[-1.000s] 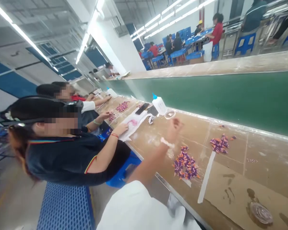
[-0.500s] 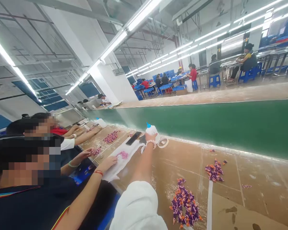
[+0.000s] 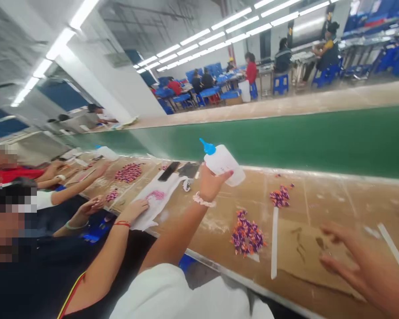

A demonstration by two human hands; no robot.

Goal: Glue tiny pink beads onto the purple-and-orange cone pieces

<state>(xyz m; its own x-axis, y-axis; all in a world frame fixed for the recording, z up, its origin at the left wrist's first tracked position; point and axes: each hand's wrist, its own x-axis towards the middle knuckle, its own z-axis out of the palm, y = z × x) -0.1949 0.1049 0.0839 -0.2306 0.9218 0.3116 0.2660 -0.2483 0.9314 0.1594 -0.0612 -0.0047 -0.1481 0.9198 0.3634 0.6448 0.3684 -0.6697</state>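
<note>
My left hand [image 3: 210, 182] is wrapped round a white squeeze bottle [image 3: 223, 163] with a blue nozzle, lifted off the brown worktop [image 3: 332, 201] and tilted to the left. My right hand [image 3: 362, 261] hovers at the lower right with fingers spread, holding nothing, over a cardboard sheet [image 3: 306, 252]. A heap of small purple and orange pieces [image 3: 248, 235] lies between the two hands near the front edge. A smaller heap [image 3: 279, 196] lies further back. A white strip [image 3: 274, 241] runs beside them.
A green conveyor belt [image 3: 302, 137] runs behind the worktop. Co-workers sit to my left, their hands on a white cloth [image 3: 158, 199] and pink pieces [image 3: 129, 172]. A dark phone [image 3: 169, 170] lies near the belt. More people sit at blue tables far behind.
My left hand has lifted the bottle from the worktop and brought it towards me. My right hand has come into view at the lower right. The camera has turned to the right.
</note>
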